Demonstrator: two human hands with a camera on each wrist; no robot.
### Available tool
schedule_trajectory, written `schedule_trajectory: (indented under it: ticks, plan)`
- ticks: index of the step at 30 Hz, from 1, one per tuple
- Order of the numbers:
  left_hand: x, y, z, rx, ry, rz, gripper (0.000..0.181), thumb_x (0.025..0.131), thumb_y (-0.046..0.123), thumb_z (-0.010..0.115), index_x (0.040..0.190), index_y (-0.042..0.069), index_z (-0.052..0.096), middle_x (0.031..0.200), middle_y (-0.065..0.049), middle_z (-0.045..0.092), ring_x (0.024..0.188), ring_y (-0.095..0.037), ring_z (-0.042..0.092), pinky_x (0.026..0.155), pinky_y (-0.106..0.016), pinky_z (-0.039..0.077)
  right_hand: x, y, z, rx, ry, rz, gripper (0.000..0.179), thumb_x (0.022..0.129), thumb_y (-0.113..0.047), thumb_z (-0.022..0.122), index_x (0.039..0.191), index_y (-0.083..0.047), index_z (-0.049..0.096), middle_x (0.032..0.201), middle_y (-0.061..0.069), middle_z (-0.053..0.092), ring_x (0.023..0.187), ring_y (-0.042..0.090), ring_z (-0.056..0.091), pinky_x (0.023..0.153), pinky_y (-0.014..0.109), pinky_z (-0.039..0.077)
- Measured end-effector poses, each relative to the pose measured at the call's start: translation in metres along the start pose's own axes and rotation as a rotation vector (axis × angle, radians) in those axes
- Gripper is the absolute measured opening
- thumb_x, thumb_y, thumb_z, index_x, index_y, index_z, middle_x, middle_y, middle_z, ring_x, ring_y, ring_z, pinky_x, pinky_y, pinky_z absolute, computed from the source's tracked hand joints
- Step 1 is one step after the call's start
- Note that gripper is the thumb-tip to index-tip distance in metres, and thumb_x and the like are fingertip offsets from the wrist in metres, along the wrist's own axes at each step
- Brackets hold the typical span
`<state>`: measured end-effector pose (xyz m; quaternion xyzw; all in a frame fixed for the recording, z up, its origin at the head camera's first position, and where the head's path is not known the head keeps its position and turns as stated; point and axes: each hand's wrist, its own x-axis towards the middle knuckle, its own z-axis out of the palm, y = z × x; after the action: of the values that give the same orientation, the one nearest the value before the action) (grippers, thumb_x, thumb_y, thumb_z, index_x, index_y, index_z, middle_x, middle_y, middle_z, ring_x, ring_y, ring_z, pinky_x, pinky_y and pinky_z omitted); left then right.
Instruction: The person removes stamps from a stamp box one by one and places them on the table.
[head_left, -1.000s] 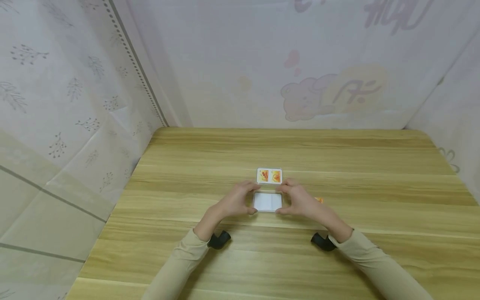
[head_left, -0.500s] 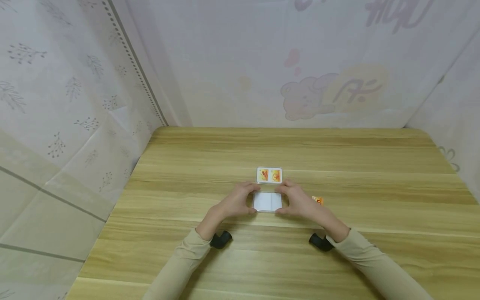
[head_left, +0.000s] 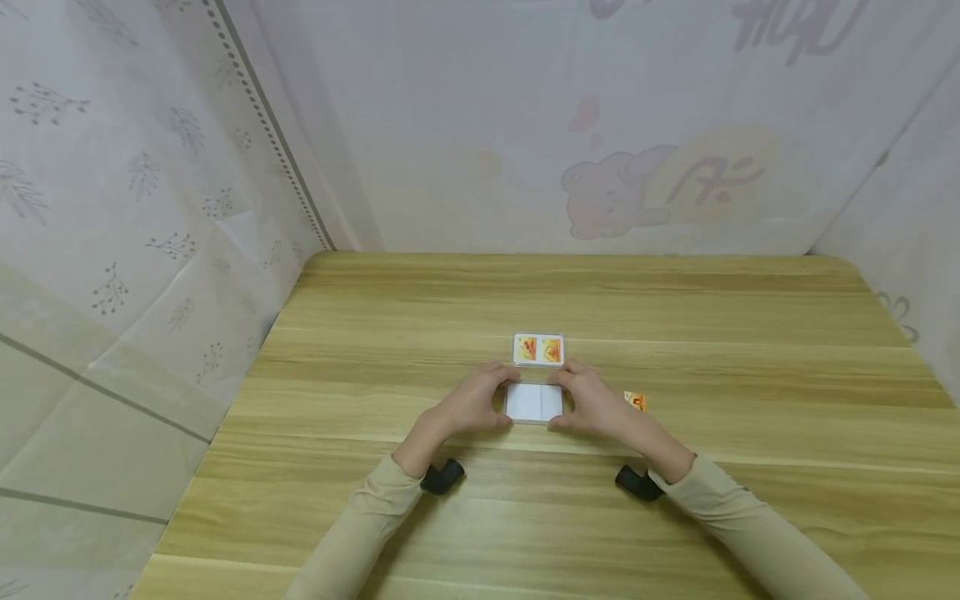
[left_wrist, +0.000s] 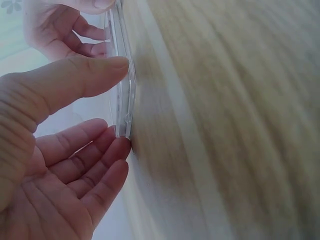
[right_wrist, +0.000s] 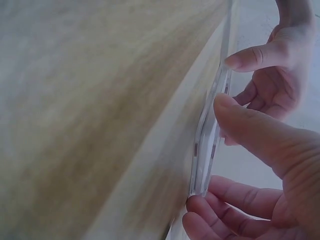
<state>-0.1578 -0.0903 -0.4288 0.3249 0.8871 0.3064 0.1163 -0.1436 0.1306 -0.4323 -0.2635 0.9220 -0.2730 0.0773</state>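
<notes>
Left hand point(head_left: 471, 403), right hand point(head_left: 597, 403): part-curled, pinching opposite ends
Clear case point(head_left: 533, 403): midway between, long axis parallel to far edge of table point(head_left: 540, 533)

Left hand point(left_wrist: 46, 172), thumb against a clear case point(left_wrist: 125, 102), fingers at its lower end; right hand point(left_wrist: 54, 32), partly cropped, at the case's upper end; wood-grained tabletop point(left_wrist: 235, 125), pale-striped, at right.

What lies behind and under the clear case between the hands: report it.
Behind the clear case, a second case showing two orange pictures lies on the wooden table. What is directly under the clear case is covered by it and cannot be seen.
</notes>
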Motion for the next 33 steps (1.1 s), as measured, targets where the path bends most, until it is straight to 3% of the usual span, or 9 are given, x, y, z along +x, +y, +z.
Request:
schedule_trajectory:
  ticks: [10,15,20,27,29,33]
  plan:
    - [0.002,0.0,-0.001,-0.003,-0.012,0.005,0.058,0.068,0.003,0.081,0.119,-0.006,0.055,0.116,-0.015,0.059,0.107,-0.027,0.054,0.096,-0.038,0.042,0.001,-0.002,0.0,-0.019,-0.01,0.015,0.053,0.067,-0.02,0.085,0.108,0.005,0.061,0.104,0.012,0.054,0.087,0.021,0.05,0.072,0.03,0.046]
    - [0.004,-0.006,-0.002,-0.086,-0.011,0.004,0.05,0.074,0.006,0.078,0.117,-0.007,0.055,0.113,-0.016,0.06,0.105,-0.027,0.055,0.094,-0.037,0.044,0.0,0.002,-0.002,0.047,0.024,-0.025,0.044,0.077,-0.024,0.078,0.106,0.004,0.062,0.099,0.01,0.055,0.081,0.019,0.049,0.067,0.027,0.044]
    - [0.01,-0.016,-0.005,-0.173,0.073,-0.022,0.036,0.082,0.003,0.068,0.114,-0.011,0.056,0.108,-0.019,0.061,0.101,-0.029,0.057,0.09,-0.038,0.046,0.002,0.009,-0.008,0.084,0.075,-0.046,0.036,0.084,-0.019,0.07,0.107,0.007,0.061,0.095,0.012,0.056,0.079,0.021,0.05,0.068,0.029,0.047]
    - [0.029,-0.024,-0.01,-0.163,0.216,-0.059,0.038,0.079,0.0,0.069,0.112,-0.013,0.056,0.106,-0.022,0.061,0.099,-0.032,0.058,0.088,-0.039,0.048,0.014,0.017,-0.022,0.084,0.138,-0.025,0.038,0.083,-0.012,0.071,0.112,0.01,0.059,0.102,0.02,0.057,0.092,0.033,0.057,0.079,0.042,0.051]
    - [0.036,-0.025,-0.011,-0.158,0.232,-0.083,0.044,0.077,0.001,0.072,0.115,-0.013,0.055,0.109,-0.023,0.059,0.101,-0.033,0.056,0.09,-0.04,0.046,0.018,0.018,-0.025,0.084,0.143,-0.023,0.038,0.083,-0.011,0.071,0.112,0.01,0.059,0.102,0.021,0.057,0.093,0.034,0.056,0.08,0.043,0.05]
    - [0.046,-0.027,-0.011,-0.133,0.204,-0.114,0.056,0.073,0.005,0.076,0.122,-0.011,0.052,0.117,-0.021,0.055,0.108,-0.032,0.052,0.096,-0.04,0.042,0.025,0.022,-0.028,0.096,0.142,-0.009,0.042,0.082,-0.011,0.072,0.115,0.01,0.057,0.107,0.022,0.056,0.097,0.035,0.054,0.082,0.044,0.049]
